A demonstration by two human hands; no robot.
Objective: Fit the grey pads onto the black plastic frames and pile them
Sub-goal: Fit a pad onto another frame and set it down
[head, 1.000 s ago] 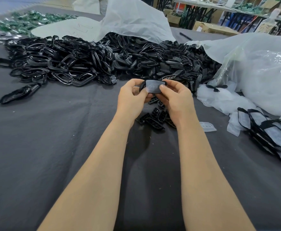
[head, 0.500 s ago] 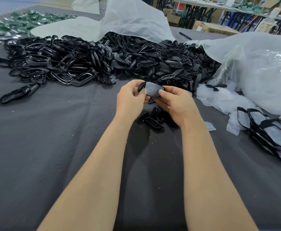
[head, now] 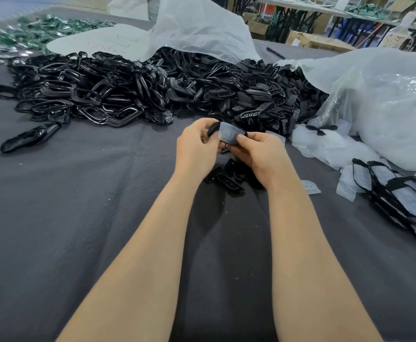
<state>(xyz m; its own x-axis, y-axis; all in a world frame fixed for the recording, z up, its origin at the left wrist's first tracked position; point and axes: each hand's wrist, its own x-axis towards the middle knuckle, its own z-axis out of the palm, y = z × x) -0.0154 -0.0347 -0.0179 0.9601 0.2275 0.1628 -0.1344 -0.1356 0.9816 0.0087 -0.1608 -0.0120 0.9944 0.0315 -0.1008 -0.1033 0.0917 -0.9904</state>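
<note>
While fitting is under way: left grip holds black frame; right grip pinches grey pad against it.
Risk: uneven thumb pressure could leave a pad edge unseated.

Room on the left, crowded top and right
The surface is open across the lower left of the frame. A heap of black frames blocks the top, plastic bags fill the upper right, finished pieces line the right edge, and small black parts lie in the middle.
</note>
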